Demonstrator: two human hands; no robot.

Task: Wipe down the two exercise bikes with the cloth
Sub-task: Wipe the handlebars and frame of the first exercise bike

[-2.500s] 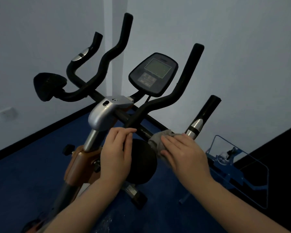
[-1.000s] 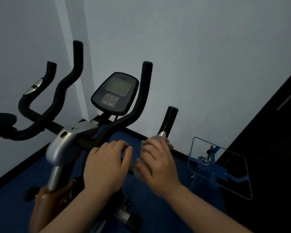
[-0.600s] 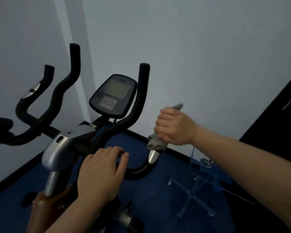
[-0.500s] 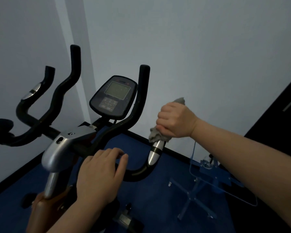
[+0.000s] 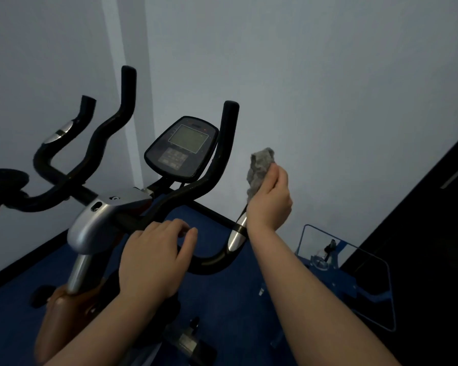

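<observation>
Cloth bunched in right hand's curled fingers at top of right handlebar grip, left hand resting open on crossbar; judgement: wrap cloth fully round grip, stroke downward with steady pressure.

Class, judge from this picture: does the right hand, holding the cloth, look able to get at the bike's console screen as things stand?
Probably yes. The right hand grips the cloth beside the console screen; only the upright black handlebar stands between them, and there is open space in front of it.
</observation>
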